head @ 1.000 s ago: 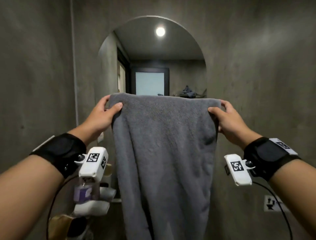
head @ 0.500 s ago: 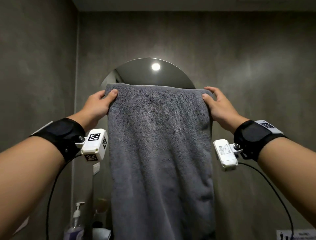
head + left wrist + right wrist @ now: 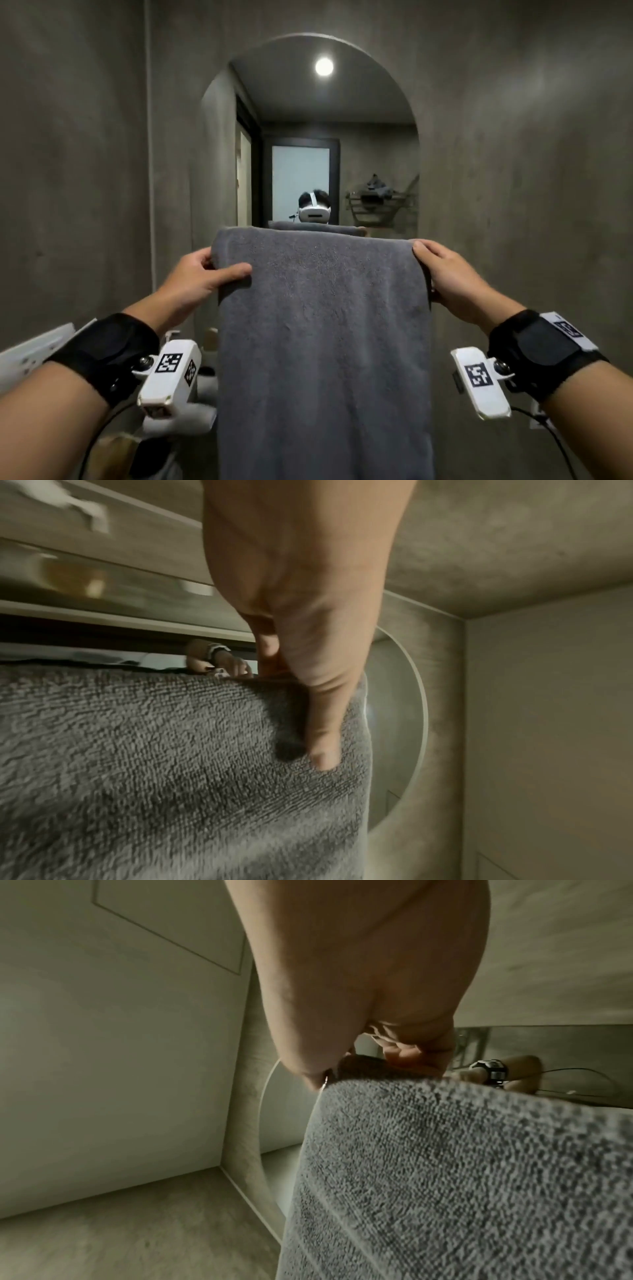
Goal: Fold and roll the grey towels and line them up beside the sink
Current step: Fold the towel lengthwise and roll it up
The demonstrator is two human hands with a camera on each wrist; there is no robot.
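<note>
**Towel held up by both top corners**

The towel [image 3: 322, 342] hangs in the air before the arched mirror [image 3: 308, 144], its top edge level and its length dropping out of the head view. The left hand [image 3: 195, 277] pinches the top left corner, thumb flat on the near face and fingers behind. The right hand [image 3: 448, 277] pinches the top right corner the same way. Concrete wall [image 3: 531, 171] surrounds the mirror. A white dispenser [image 3: 178, 416] sits low at the left.

grey towel [image 3: 322, 342] nubby terry cloth; wall [image 3: 531, 171] matt, mottled; mirror [image 3: 308, 137] glossy.
</note>
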